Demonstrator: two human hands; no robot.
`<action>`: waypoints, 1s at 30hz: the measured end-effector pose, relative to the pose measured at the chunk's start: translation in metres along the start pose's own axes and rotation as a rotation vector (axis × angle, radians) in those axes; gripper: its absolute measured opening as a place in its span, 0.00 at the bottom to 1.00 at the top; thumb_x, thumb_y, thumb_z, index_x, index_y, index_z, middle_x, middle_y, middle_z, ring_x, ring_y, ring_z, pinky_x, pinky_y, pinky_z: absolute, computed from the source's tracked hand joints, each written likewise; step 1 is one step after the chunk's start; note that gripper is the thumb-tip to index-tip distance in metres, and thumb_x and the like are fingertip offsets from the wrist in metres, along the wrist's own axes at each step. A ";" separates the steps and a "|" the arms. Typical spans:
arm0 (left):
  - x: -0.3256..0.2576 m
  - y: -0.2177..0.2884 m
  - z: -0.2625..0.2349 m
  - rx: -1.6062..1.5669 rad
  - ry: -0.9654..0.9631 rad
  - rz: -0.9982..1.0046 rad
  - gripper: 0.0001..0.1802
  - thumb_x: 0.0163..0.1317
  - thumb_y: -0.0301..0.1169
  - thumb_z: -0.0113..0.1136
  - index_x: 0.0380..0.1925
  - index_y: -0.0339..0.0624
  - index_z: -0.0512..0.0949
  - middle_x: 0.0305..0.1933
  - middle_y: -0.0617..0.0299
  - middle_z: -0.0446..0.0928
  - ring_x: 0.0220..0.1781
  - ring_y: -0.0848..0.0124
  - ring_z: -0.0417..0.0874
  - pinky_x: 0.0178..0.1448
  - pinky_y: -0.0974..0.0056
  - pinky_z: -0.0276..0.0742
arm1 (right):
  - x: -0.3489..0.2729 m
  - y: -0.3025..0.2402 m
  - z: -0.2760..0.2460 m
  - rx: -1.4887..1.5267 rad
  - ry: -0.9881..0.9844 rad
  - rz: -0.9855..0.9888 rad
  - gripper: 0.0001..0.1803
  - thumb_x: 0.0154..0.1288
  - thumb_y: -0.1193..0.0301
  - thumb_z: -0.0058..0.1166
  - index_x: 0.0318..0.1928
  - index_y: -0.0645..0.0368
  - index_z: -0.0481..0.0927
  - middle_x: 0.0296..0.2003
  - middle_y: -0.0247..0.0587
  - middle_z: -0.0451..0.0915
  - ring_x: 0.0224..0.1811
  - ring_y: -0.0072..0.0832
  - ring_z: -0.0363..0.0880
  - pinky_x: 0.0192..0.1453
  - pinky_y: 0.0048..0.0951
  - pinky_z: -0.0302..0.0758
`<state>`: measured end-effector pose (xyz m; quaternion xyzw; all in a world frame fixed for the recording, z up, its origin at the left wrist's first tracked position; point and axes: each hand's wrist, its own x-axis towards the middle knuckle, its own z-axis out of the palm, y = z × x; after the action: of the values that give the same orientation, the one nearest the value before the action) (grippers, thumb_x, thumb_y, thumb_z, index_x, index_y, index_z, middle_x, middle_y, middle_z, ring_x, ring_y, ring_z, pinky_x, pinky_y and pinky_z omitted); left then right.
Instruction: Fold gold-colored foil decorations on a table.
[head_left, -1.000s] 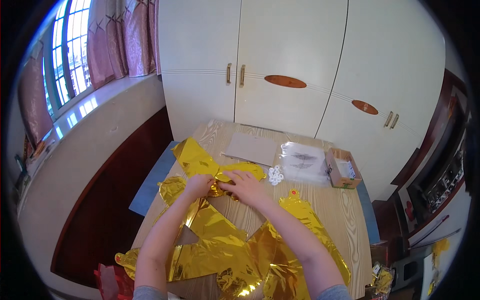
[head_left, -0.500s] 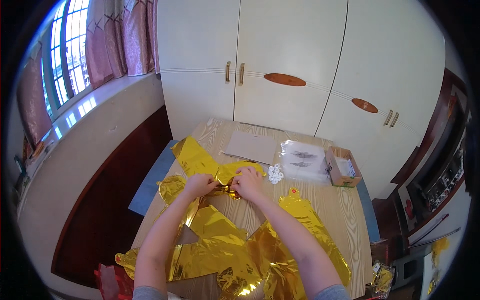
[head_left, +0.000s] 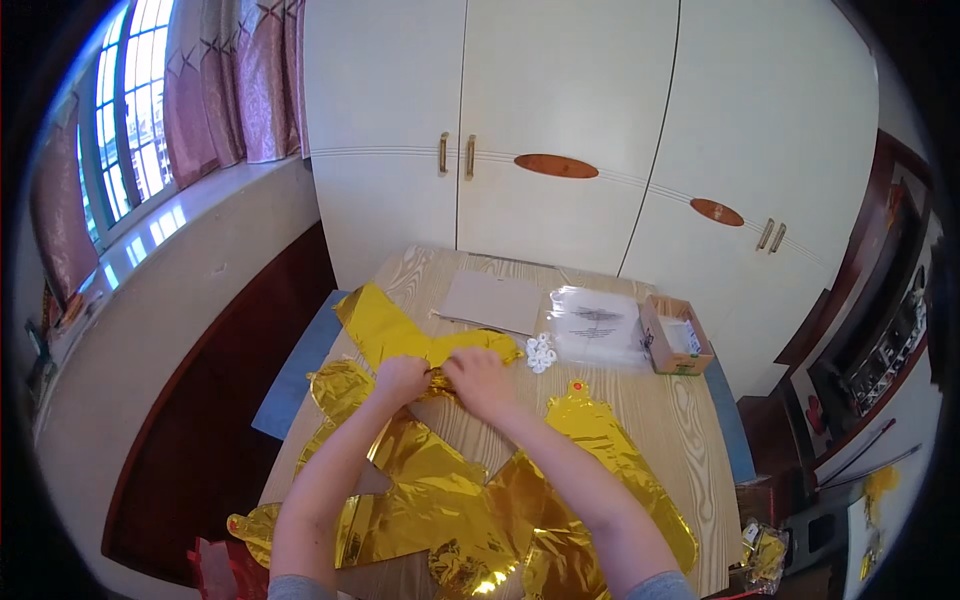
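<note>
I'm looking at two bare hands close together over the table (head_left: 690, 430). Between them is the middle of a shiny gold foil piece (head_left: 375, 325). It lies at the far left part of the table, with one flap pointing up and away to the left and another going to the right, under and past the right hand.

The left hand (head_left: 402, 379) has its fingers curled in tight on the bunched foil. The right hand (head_left: 480, 380) is just beside it, fingers bent down over the foil. (I can't tell if those fingers pinch it, because the tips are hidden.)

The work looks only partly done to me. The foil is crinkled and squeezed up by the hands, but its flaps are flat, with no air in them. More gold foil (head_left: 425, 500) is spread out close to the person, under the arms, and it looks flat too. I can't tell if it is all joined up.

A little pile of white rings (head_left: 540, 353) sits near the right hand, not touched. Past it lie a gray board (head_left: 490, 302), a clear plastic bag (head_left: 600, 325) and an open cardboard box (head_left: 658, 335).
</note>
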<state>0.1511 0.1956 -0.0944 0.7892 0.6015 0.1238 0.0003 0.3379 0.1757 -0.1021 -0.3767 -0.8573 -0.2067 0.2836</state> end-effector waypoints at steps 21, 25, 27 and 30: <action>0.024 -0.025 -0.045 -0.011 0.342 -0.049 0.12 0.63 0.41 0.55 0.33 0.45 0.81 0.30 0.50 0.81 0.34 0.49 0.83 0.39 0.47 0.78 | 0.003 -0.008 0.040 0.219 -0.374 0.331 0.20 0.68 0.52 0.48 0.46 0.55 0.81 0.46 0.45 0.78 0.54 0.42 0.74 0.63 0.54 0.61; 0.045 -0.041 -0.071 0.039 0.439 -0.103 0.11 0.63 0.39 0.55 0.33 0.46 0.82 0.29 0.50 0.81 0.34 0.49 0.83 0.37 0.47 0.78 | 0.024 -0.011 0.016 0.096 -0.455 0.326 0.22 0.66 0.49 0.49 0.46 0.52 0.81 0.46 0.42 0.79 0.56 0.40 0.75 0.65 0.62 0.55; 0.057 -0.042 -0.085 0.058 0.479 -0.106 0.11 0.64 0.40 0.54 0.34 0.48 0.81 0.29 0.50 0.81 0.33 0.49 0.83 0.37 0.48 0.78 | 0.031 -0.004 0.018 0.055 -0.614 0.320 0.25 0.65 0.46 0.50 0.51 0.50 0.80 0.48 0.42 0.79 0.57 0.40 0.75 0.65 0.63 0.54; 0.067 -0.051 -0.111 0.095 0.562 -0.102 0.12 0.65 0.40 0.53 0.34 0.48 0.82 0.29 0.51 0.82 0.34 0.50 0.83 0.37 0.48 0.77 | 0.032 -0.002 0.018 0.059 -0.656 0.334 0.30 0.63 0.42 0.48 0.56 0.49 0.78 0.51 0.42 0.79 0.57 0.41 0.74 0.65 0.62 0.54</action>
<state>0.0978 0.2571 0.0188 0.6919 0.6219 0.3092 -0.1974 0.3123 0.2012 -0.0958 -0.5494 -0.8348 -0.0009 0.0346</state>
